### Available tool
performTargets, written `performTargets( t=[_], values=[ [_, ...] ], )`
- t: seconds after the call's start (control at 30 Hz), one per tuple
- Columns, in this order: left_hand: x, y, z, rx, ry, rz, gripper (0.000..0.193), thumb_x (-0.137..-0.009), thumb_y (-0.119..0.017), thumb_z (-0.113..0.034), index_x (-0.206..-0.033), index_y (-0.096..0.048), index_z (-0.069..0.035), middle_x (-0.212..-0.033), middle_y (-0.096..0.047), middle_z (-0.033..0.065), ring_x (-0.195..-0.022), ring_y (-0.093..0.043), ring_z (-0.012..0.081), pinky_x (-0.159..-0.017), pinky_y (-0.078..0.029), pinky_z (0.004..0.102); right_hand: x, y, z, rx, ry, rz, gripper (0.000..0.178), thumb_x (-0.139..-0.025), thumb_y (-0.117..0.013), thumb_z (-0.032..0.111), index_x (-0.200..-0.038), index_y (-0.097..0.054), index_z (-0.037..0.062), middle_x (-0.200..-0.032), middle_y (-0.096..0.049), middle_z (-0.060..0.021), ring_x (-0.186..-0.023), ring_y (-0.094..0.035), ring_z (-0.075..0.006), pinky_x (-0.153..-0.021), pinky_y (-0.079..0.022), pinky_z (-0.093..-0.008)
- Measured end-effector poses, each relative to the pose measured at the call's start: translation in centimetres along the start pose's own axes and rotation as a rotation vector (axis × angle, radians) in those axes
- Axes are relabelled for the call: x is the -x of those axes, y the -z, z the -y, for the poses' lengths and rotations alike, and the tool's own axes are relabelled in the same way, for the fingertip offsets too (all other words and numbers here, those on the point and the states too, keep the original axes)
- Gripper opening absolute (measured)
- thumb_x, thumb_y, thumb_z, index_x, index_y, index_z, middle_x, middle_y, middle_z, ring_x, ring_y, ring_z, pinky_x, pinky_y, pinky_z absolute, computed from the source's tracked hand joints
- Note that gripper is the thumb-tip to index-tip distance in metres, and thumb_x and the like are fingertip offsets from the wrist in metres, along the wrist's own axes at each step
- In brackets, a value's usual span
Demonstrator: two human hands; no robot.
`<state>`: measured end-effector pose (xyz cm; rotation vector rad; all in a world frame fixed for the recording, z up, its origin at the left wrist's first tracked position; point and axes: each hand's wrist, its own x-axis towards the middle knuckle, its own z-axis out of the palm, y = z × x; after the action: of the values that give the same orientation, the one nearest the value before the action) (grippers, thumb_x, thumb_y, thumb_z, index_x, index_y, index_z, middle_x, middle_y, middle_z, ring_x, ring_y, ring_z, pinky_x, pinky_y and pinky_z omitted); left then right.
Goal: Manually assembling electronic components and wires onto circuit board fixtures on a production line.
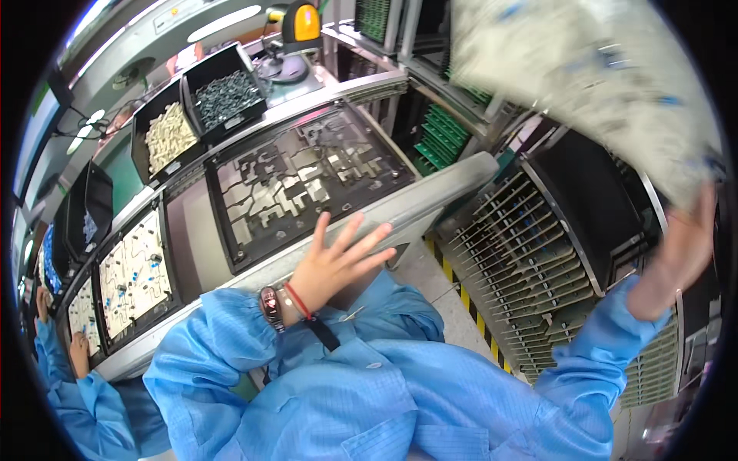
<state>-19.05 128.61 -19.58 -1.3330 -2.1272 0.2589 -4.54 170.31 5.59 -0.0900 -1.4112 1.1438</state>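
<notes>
My left hand [338, 257] is open, fingers spread, above the near rail of the conveyor line [323, 234]. Nothing is in it, and a dark wristband and a red cord circle its wrist. Just beyond it lies a black-framed fixture [307, 184] with a pattern of grey cut-outs. At the far right, my raised right hand [688, 242] grips the lower edge of a large cream circuit board [576, 77] dotted with blue parts. Motion blurs both the board and that hand, so the exact finger placement is unclear.
Under the held board stands a slotted rack [530, 261] of boards; green boards [442, 138] fill another behind. Black bins hold cream parts [169, 138] and dark parts [227, 100], near a yellow scanner [302, 24]. Leftward, a co-worker's hand [79, 353] is by populated boards [134, 276].
</notes>
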Motion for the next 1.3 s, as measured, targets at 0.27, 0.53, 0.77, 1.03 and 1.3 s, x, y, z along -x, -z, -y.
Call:
performTargets(
  t=[0.27, 0.53, 0.77, 1.03, 1.3],
  values=[
    [0.8, 4.6, 3.9, 0.306, 0.270, 0.046, 0.079, -0.063, -0.067, -0.010, -0.134, -0.047, -0.038, -0.150, -0.032, 0.0021, -0.135, -0.029, 0.0327, -0.107, -0.025, 0.0531, 10.1, -14.8, -18.7, -0.535, -1.227, 0.126, 0.033, -0.098, -0.041, 0.008, -0.127, -0.044, -0.0085, -0.131, -0.050, -0.0205, -0.122, -0.048, -0.0294, -0.108, -0.036, -0.0421],
    [10.0, 8.2, 7.0, 0.267, 1.035, 0.129, 0.067, -0.064, -0.064, -0.003, -0.129, -0.054, -0.014, -0.148, -0.026, 0.0210, -0.134, -0.024, 0.0426, -0.108, -0.022, 0.0514, 17.1, -25.7, -24.9, -0.811, -1.289, 0.477, 0.035, -0.094, -0.043, 0.003, -0.127, -0.043, -0.0099, -0.128, -0.052, -0.0197, -0.119, -0.051, -0.0283, -0.105, -0.040, -0.0379],
    [18.2, 10.7, 1.6, 0.124, 1.662, -0.063, 0.052, -0.080, -0.053, -0.003, -0.132, -0.047, -0.004, -0.146, -0.030, 0.0191, -0.133, -0.030, 0.0383, -0.109, -0.023, 0.0483, 18.7, -30.8, -28.4, -0.919, -1.408, 0.669, 0.041, -0.084, -0.049, -0.006, -0.125, -0.045, -0.0103, -0.126, -0.054, -0.0202, -0.116, -0.054, -0.0275, -0.101, -0.043, -0.0355],
    [18.5, 10.8, -1.9, -0.050, 1.857, -0.065, 0.042, -0.086, -0.050, -0.008, -0.127, -0.049, -0.001, -0.143, -0.035, 0.0170, -0.131, -0.033, 0.0363, -0.109, -0.024, 0.0491, 20.4, -30.3, -29.9, -0.826, -1.410, 0.695, 0.044, -0.080, -0.049, -0.009, -0.124, -0.047, -0.0066, -0.126, -0.054, -0.0168, -0.118, -0.052, -0.0262, -0.103, -0.042, -0.0346],
    [18.5, 10.0, -1.2, 0.017, 1.804, -0.143, 0.040, -0.086, -0.050, -0.008, -0.125, -0.050, 0.000, -0.142, -0.035, 0.0181, -0.131, -0.033, 0.0358, -0.108, -0.025, 0.0481, 21.4, -28.5, -29.7, -0.172, -0.609, 1.095, 0.025, -0.091, -0.055, 0.000, -0.116, -0.052, -0.0032, -0.115, -0.056, -0.0104, -0.105, -0.052, -0.0125, -0.095, -0.040, -0.0275]
  ],
)
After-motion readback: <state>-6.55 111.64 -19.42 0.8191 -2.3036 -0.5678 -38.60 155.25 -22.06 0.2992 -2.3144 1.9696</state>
